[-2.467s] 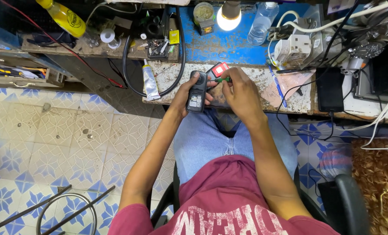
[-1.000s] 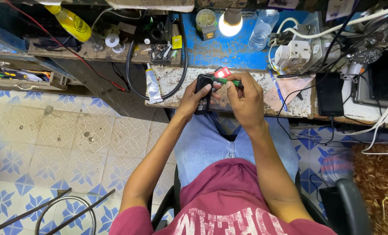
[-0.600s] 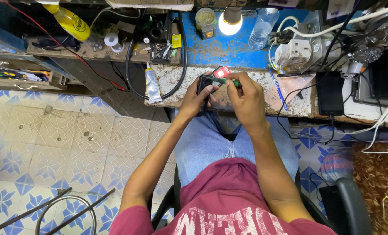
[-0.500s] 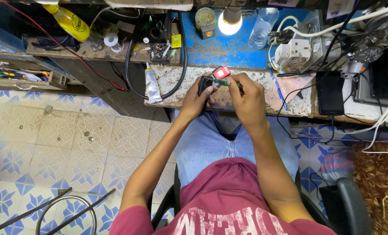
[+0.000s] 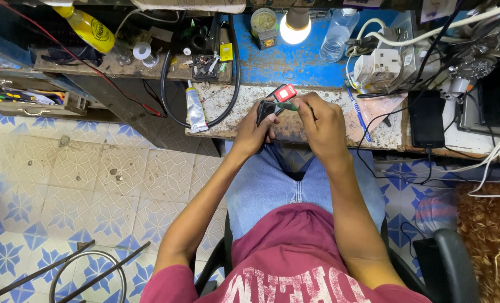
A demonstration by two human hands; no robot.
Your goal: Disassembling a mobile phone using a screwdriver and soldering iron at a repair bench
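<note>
a small black gadget (image 5: 265,110) sits upright in the left hand (image 5: 254,130), held over the near edge of the workbench (image 5: 295,126), just above the person's lap. the left hand is curled around it, fingers wrapped on its far side and thumb pressed to its near face, so the grip is closed on the gadget. touching the top of the gadget is a small red part (image 5: 286,93), tilted, lying between the two hands. the right hand (image 5: 321,124) is bunched, its fingertips pinched together on a thin green-handled tool (image 5: 288,106) whose tip points left at the gadget; how tightly it pinches cannot be told, as the knuckles hide the fingertips.

just left of the left hand a grey glue tube (image 5: 194,108) lies on the bench, with a loop of black cable (image 5: 168,84) curving round it. beyond both hands is a blue board (image 5: 283,59) with a lit bulb (image 5: 295,28), a jar (image 5: 263,21) and a clear plastic bottle (image 5: 336,35) at its far edge. right of the right hand lie a blue pen (image 5: 355,111) and a dark phone (image 5: 427,118), with a white socket block (image 5: 377,67) farther off. far to the left of the hands a yellow bottle (image 5: 90,29) rests on a shelf.
</note>
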